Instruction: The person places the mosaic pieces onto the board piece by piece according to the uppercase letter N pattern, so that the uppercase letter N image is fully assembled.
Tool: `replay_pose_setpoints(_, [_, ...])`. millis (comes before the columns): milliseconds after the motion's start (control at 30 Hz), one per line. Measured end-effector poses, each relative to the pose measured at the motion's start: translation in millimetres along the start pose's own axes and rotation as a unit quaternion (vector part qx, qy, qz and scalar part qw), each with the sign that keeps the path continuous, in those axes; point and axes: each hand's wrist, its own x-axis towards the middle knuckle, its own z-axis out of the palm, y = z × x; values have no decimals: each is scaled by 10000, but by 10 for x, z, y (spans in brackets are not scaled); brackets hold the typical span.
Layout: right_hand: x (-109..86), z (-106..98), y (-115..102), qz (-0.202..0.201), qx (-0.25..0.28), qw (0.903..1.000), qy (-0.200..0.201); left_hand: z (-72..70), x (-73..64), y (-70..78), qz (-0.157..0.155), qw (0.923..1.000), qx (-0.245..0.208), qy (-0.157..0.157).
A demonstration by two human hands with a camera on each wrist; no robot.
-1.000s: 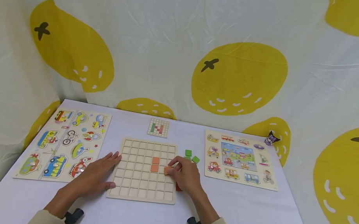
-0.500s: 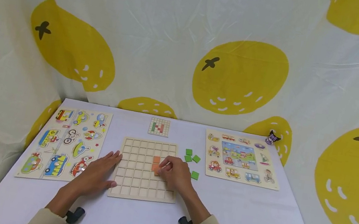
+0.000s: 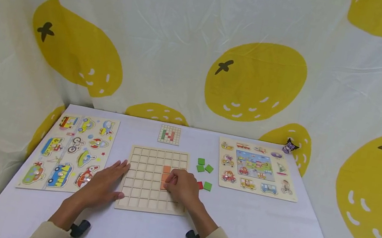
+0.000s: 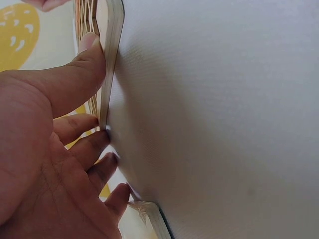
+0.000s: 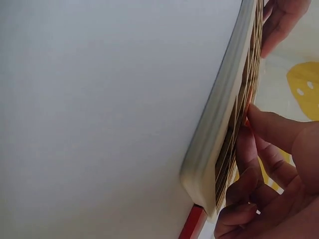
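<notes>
A wooden grid board lies flat on the white-covered table. Two orange square tiles sit one below the other in its cells. My right hand is over the board's right half, thumb and fingertips pinching a third orange tile at the cell just below them. In the right wrist view, a sliver of orange shows between thumb and index finger, and the other fingers are curled. My left hand rests along the board's left edge. The left wrist view shows its thumb against the rim and its fingers loosely extended.
Several green tiles and a red tile lie right of the board, partly behind the right hand. Behind it is a small pattern card. Vehicle puzzle boards lie left and right; a small figurine stands back right.
My right hand has carried the orange tile left from the board's right edge to the cell below the two orange tiles and lowered it there. My left hand has stayed put.
</notes>
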Motion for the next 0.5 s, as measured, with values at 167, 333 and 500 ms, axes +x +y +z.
replay_pose_setpoints(167, [-17, -37, 27, -104, 93, 9998, -142, 3, 0, -4, -24, 10000, 11, 2])
replay_pose_setpoints(333, [-9, -160, 148, -268, 498, 9981, -256, 16, 2, -13, -24, 10000, 0, -5])
replay_pose_setpoints(500, [-1, -348, 329, -100, 780, 9969, -38, 13, 2, -22, -17, 10000, 26, -1])
